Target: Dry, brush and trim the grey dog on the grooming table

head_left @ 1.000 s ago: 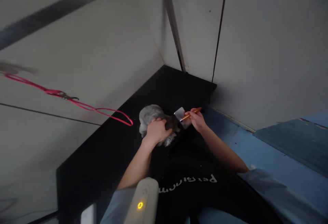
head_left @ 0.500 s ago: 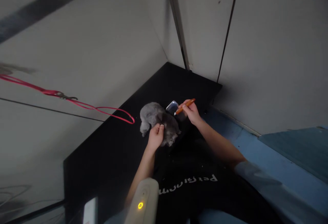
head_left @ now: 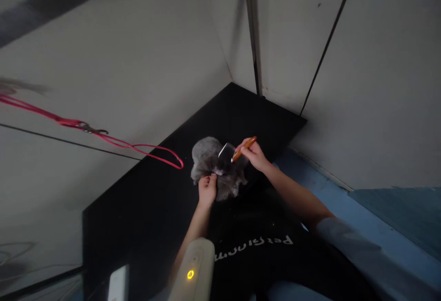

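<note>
A small grey furry animal (head_left: 211,161) lies on a black table (head_left: 144,209) set in a corner of pale walls. My left hand (head_left: 207,188) is closed, pinching the fur at the animal's near side. My right hand (head_left: 254,154) grips the orange handle of a slicker brush (head_left: 229,152). The brush's flat silver head rests against the fur on the animal's right side.
A red leash (head_left: 103,138) with a metal clip hangs from the left, its loop ending just left of the animal. A white device (head_left: 193,271) with a lit yellow dot sits at the bottom edge. I wear a black apron (head_left: 255,250) with white lettering. Blue floor (head_left: 344,209) lies to the right.
My left hand slid off the animal's back to its near edge and now pinches the fur. The right hand brought the brush head left onto the animal.
</note>
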Available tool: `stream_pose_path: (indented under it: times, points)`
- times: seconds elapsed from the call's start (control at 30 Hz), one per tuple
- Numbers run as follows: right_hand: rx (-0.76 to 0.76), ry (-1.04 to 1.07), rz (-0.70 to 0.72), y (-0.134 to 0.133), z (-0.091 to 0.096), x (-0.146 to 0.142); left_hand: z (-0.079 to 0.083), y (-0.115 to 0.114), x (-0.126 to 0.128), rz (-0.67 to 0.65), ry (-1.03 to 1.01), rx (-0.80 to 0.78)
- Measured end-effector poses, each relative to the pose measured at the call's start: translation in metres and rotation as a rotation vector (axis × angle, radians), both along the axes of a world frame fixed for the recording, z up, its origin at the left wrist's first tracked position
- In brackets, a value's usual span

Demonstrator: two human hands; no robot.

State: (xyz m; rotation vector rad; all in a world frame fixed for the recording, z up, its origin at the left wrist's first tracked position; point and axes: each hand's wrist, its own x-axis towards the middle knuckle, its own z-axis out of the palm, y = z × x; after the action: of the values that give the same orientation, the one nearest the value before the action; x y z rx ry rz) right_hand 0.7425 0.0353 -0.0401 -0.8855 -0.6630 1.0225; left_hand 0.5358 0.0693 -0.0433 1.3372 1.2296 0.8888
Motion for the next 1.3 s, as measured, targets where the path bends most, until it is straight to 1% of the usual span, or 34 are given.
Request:
stream_pose_path:
  times: [0.03, 0.07, 0.1, 0.17, 0.2, 0.27, 0.3, 0.4, 0.43, 0.5, 0.53, 0.63, 0.67, 0.7, 0.73, 0.77, 0.83, 0.87, 0.93, 0.97, 1.0, 1.03, 1.07, 1.1, 1.13, 1.2, 1.23, 1.27, 1.3]
  points:
    - [-0.012, 0.01, 0.09, 0.005, -0.003, 0.0, -0.002, -0.001, 0.0, 0.02, 0.0, 0.019]
    - [-0.028, 0.026, 0.141, 0.01, -0.005, 0.0, -0.004, -0.003, 0.0, 0.052, 0.002, 0.047]
    - [-0.042, 0.049, 0.127, 0.016, -0.007, 0.0, -0.006, -0.005, 0.001, 0.099, 0.002, 0.078]
    - [-0.051, 0.096, 0.028, 0.028, -0.009, 0.001, -0.011, -0.008, 0.003, 0.198, -0.001, 0.116]
    - [-0.053, 0.103, 0.043, 0.033, -0.01, 0.001, -0.013, -0.01, 0.004, 0.231, 0.003, 0.113]
    - [-0.078, 0.079, 0.197, 0.042, -0.01, 0.0, -0.019, -0.012, 0.005, 0.281, 0.019, 0.096]
    - [-0.104, 0.067, 0.242, 0.045, -0.01, -0.002, -0.022, -0.013, 0.005, 0.301, 0.023, 0.094]
    - [-0.169, 0.093, 0.165, 0.054, -0.011, -0.007, -0.029, -0.014, 0.005, 0.334, 0.06, 0.106]
    - [-0.185, 0.1, 0.171, 0.056, -0.012, -0.009, -0.03, -0.014, 0.005, 0.331, 0.086, 0.114]
    - [-0.227, 0.074, 0.239, 0.061, -0.014, -0.011, -0.033, -0.013, 0.007, 0.308, 0.151, 0.145]
    - [-0.249, 0.052, 0.25, 0.064, -0.015, -0.011, -0.034, -0.012, 0.008, 0.305, 0.175, 0.173]
    - [-0.288, -0.002, 0.179, 0.075, -0.014, -0.009, -0.037, -0.008, 0.009, 0.307, 0.195, 0.272]
    - [-0.302, -0.035, 0.186, 0.079, -0.013, -0.007, -0.037, -0.007, 0.009, 0.279, 0.207, 0.298]
    - [-0.323, -0.079, 0.195, 0.082, -0.01, -0.005, -0.037, -0.005, 0.008, 0.222, 0.231, 0.327]
    - [-0.346, -0.123, 0.19, 0.084, -0.007, -0.002, -0.036, -0.004, 0.007, 0.141, 0.262, 0.366]
    - [-0.366, -0.164, 0.154, 0.086, -0.004, 0.0, -0.034, -0.002, 0.005, 0.045, 0.298, 0.419]
    - [-0.376, -0.212, 0.046, 0.086, 0.004, 0.005, -0.028, 0.0, 0.001, -0.163, 0.352, 0.589]
    - [-0.365, -0.226, 0.041, 0.083, 0.008, 0.007, -0.025, 0.0, 0.0, -0.262, 0.368, 0.7]
    - [-0.344, -0.289, 0.136, 0.074, 0.015, 0.01, -0.017, 0.001, -0.002, -0.431, 0.4, 0.917]
    - [-0.343, -0.34, 0.174, 0.069, 0.018, 0.011, -0.013, 0.001, -0.003, -0.49, 0.417, 1.008]
    - [-0.355, -0.403, 0.162, 0.063, 0.021, 0.012, -0.011, 0.001, -0.003, -0.529, 0.433, 1.078]
    - [-0.373, -0.475, 0.091, 0.056, 0.024, 0.013, -0.009, 0.001, -0.003, -0.552, 0.449, 1.123]
    - [-0.385, -0.542, -0.011, 0.051, 0.026, 0.013, -0.009, 0.001, -0.004, -0.565, 0.461, 1.15]
    - [-0.382, -0.592, -0.076, 0.045, 0.028, 0.014, -0.009, 0.001, -0.004, -0.573, 0.47, 1.163]
    - [-0.365, -0.625, -0.078, 0.04, 0.03, 0.014, -0.01, 0.001, -0.004, -0.577, 0.477, 1.165]
    - [-0.324, -0.661, 0.042, 0.031, 0.035, 0.014, -0.013, 0.001, -0.004, -0.578, 0.483, 1.154]
    - [-0.329, -0.682, 0.069, 0.027, 0.037, 0.014, -0.014, 0.001, -0.003, -0.576, 0.476, 1.15]
    - [-0.356, -0.713, 0.031, 0.024, 0.04, 0.014, -0.015, 0.0, -0.003, -0.573, 0.462, 1.145]
    - [-0.392, -0.746, -0.056, 0.021, 0.042, 0.014, -0.016, 0.0, -0.002, -0.568, 0.443, 1.134]
